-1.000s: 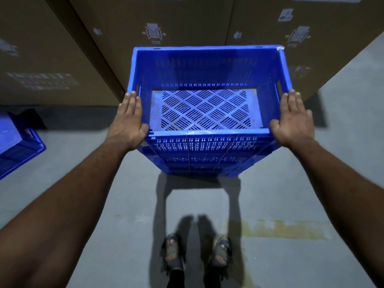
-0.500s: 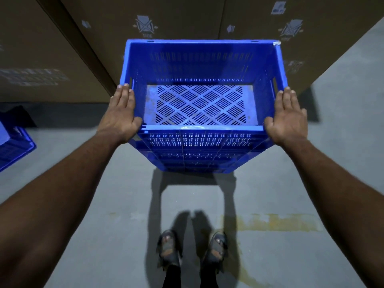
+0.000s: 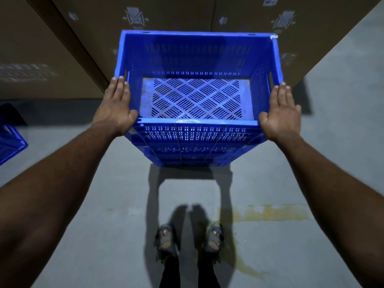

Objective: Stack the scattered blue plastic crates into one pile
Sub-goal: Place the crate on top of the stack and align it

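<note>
Fingers straight and together on both hands, palms pressed flat against the short end walls of the top blue perforated plastic crate (image 3: 197, 96); left hand (image 3: 116, 107) on its left wall, right hand (image 3: 280, 113) on its right, equally near. Crate sits on a pile of like crates, long axis running left-right between the palms, dead ahead of the feet. Lower crates mostly hidden; count unclear. Another blue crate (image 3: 10, 144) at left edge, cut off, well apart. Brown cardboard boxes (image 3: 176, 13) behind.
</note>
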Motion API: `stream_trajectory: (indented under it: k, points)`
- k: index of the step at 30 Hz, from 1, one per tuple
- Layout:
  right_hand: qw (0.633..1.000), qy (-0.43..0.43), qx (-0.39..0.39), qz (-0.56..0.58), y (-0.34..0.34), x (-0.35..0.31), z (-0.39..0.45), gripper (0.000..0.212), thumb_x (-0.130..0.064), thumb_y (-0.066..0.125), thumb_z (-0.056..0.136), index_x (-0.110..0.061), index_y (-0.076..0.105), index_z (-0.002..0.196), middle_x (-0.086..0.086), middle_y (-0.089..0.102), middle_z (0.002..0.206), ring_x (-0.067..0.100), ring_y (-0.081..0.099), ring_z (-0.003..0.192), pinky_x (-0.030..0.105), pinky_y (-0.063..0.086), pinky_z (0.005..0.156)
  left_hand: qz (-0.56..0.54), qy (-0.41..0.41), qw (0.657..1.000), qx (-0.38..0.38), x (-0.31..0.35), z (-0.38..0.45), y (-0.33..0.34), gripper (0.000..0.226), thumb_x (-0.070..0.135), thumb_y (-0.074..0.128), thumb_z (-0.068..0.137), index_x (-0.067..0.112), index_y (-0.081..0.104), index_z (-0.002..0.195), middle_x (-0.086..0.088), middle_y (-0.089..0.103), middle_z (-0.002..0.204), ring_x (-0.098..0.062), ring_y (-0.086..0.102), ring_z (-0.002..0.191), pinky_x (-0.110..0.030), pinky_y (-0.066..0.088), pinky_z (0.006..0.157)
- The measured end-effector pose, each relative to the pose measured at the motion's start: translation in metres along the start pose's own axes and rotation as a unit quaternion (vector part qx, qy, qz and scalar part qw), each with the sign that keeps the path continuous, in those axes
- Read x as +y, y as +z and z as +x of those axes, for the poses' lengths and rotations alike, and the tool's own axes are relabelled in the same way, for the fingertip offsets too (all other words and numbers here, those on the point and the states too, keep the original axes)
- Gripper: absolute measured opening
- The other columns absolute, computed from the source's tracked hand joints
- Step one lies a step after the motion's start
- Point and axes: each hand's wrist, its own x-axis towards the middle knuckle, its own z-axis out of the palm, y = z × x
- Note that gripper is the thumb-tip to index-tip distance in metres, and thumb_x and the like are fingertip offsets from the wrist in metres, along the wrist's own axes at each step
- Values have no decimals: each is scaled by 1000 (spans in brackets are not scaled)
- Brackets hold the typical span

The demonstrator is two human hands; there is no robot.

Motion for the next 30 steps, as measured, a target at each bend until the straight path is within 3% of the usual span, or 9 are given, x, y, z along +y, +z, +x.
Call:
stream_trajectory:
  k: [14,19,22,26,30]
  points:
    - [1000,-4,-4,-3,-1,-1,8,84,-40,28,82,-4,15,157,12,8,166,26,8,153,54,33,106,1,-10,1000,6,0,-6,4,87,47,25,85,3,4,157,-13,-5,167,-24,-11,153,-37,-1,124]
    - [999,13,-35,-1,-2,3,8,86,-41,34,83,-4,10,157,12,2,167,26,2,153,58,27,110,5,5,1000,-18,0,6,-2,91,50,29,85,0,5,157,-17,-2,166,-29,-9,153,-41,1,124]
    - [997,2,-79,-7,-12,3,8,86,-43,36,89,-3,2,157,13,-6,166,26,-5,153,58,20,114,29,-13,997,-71,1,4,-9,89,49,36,91,1,-1,157,-18,-7,165,-31,-11,152,-49,1,123]
    - [997,-5,-78,21,-15,2,-39,76,-46,29,100,-1,6,157,16,0,166,28,-2,153,57,15,118,-4,-62,992,-107,13,-35,-16,85,50,38,99,2,-2,157,-16,-9,166,-30,-8,153,-51,-1,121]
    - [993,-53,-107,20,-21,-9,-103,78,-50,32,102,-2,4,157,15,1,166,28,-2,153,58,13,118,-35,-49,989,-132,10,-108,-19,82,51,35,101,0,2,157,-20,-4,165,-31,-2,153,-47,5,123]
